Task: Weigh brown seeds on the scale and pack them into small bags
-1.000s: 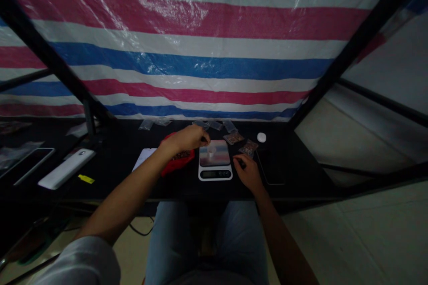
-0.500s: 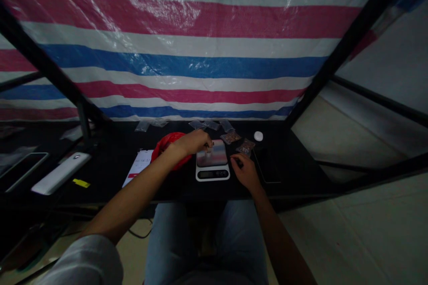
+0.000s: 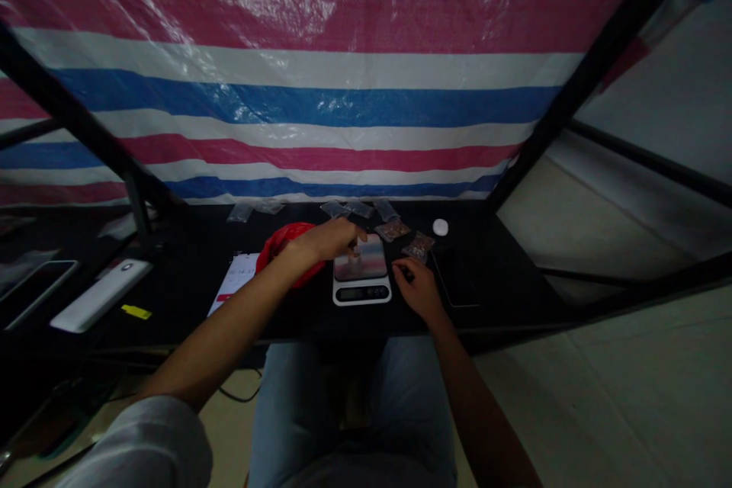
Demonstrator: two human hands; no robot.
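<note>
A white kitchen scale (image 3: 362, 294) with a shiny metal plate stands on the black table in front of me. Over its plate is my left hand (image 3: 336, 239), fingertips pinched together and pointing down; whatever they hold is too small and dark to name. Under the left wrist lies an open red plastic bag (image 3: 279, 239), its contents mostly hidden. My right hand (image 3: 420, 290) rests on the table just right of the scale, loosely curled with a gap between thumb and fingers, and nothing shows in it. Behind it lie two clear bags of small brownish pieces, the nearer bag (image 3: 419, 245) and the farther bag (image 3: 392, 230).
Several flat clear bags (image 3: 239, 213) lie along the back. To the right are a white rounded case (image 3: 440, 227) and a dark flat device (image 3: 456, 282). Leftward lie a lit phone (image 3: 233, 279), a yellow piece (image 3: 136, 312) and a white power bank (image 3: 101, 297).
The whole view has shifted slightly, with the table things a little higher in the picture. My left hand stays over the scale plate with small finger movement; my right hand keeps its place.
</note>
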